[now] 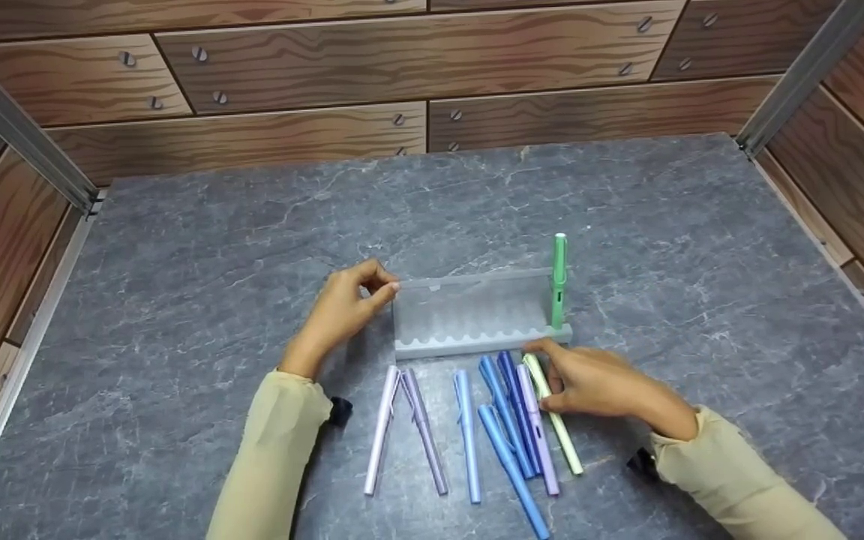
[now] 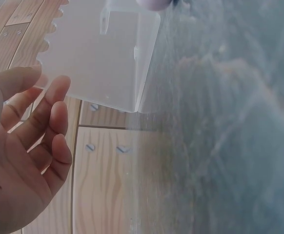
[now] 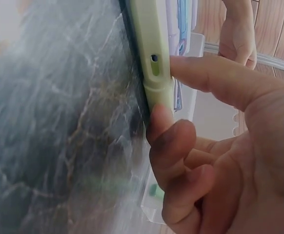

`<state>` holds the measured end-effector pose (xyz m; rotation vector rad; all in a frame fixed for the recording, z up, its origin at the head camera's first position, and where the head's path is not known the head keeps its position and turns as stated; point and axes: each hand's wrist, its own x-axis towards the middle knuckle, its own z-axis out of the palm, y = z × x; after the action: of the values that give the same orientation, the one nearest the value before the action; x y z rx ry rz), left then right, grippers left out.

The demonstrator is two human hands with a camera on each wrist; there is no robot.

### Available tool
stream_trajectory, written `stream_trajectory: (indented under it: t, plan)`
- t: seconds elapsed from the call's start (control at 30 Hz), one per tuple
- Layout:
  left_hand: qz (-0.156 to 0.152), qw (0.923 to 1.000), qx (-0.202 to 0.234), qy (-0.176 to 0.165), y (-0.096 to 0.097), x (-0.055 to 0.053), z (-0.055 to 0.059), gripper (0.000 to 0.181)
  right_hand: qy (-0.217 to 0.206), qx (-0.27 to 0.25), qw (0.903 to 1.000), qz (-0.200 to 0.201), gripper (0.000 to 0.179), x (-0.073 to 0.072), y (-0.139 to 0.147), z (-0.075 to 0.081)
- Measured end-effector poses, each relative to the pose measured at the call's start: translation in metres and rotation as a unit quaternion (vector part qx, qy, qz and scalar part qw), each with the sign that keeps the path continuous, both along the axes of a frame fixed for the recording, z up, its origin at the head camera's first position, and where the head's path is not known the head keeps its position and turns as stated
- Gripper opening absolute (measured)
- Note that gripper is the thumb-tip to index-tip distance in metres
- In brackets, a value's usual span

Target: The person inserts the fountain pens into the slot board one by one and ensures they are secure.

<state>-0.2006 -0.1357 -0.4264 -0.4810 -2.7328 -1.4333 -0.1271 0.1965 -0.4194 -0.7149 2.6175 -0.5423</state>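
Observation:
A translucent pen stand [image 1: 473, 311] with a notched front ledge stands on the table. My left hand [image 1: 349, 304] pinches its upper left corner between thumb and index finger; in the left wrist view the other fingers of the left hand [image 2: 30, 136] curl loosely beside the panel. One green pen [image 1: 559, 281] stands upright at the stand's right end. In front of the stand, my right hand [image 1: 597, 379] holds a pale green pen [image 1: 556, 416] by its upper part. The right wrist view shows thumb and fingers on both sides of this pale green pen [image 3: 154, 44], which lies close along the tabletop.
Left of the pale green pen lie a lavender pen [image 1: 539, 435], a dark blue pen [image 1: 520, 412], two blue pens [image 1: 513, 469], a light blue pen [image 1: 468, 439], a purple pen [image 1: 424, 431] and a pale lilac pen [image 1: 381, 431]. Wood-patterned walls [image 1: 312, 67] surround the grey marbled table [image 1: 214, 247].

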Motion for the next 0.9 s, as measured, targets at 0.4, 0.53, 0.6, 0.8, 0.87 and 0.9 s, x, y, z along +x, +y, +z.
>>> stream_trajectory:
  t: [0.4,0.53,0.6,0.8,0.87,0.9]
  plan:
    - [0.005,1.0,-0.002,-0.008,0.0,0.0,-0.001,0.01,0.021,0.042,0.9987,-0.019,0.06,0.003,-0.005,-0.001]
    - [0.003,0.9999,-0.001,-0.01,0.0,0.0,0.0,0.01,0.017,0.033,0.9992,-0.012,0.059,0.003,-0.003,0.001]
    - [0.003,1.0,-0.001,-0.009,0.0,0.0,0.0,0.011,0.013,0.027,0.9995,-0.01,0.059,0.003,-0.002,0.002]
    - [0.003,0.9999,0.0,-0.01,0.0,0.001,0.001,0.01,-0.012,-0.006,0.9999,-0.009,0.062,0.003,0.003,0.011]
    - [0.005,0.9999,-0.001,-0.011,0.0,0.001,0.001,0.01,-0.019,-0.018,0.9996,-0.009,0.063,0.003,0.004,0.014]
    - [0.006,0.9999,-0.001,-0.01,0.0,0.001,0.001,0.01,-0.02,-0.024,0.9995,-0.009,0.063,0.003,0.005,0.016]
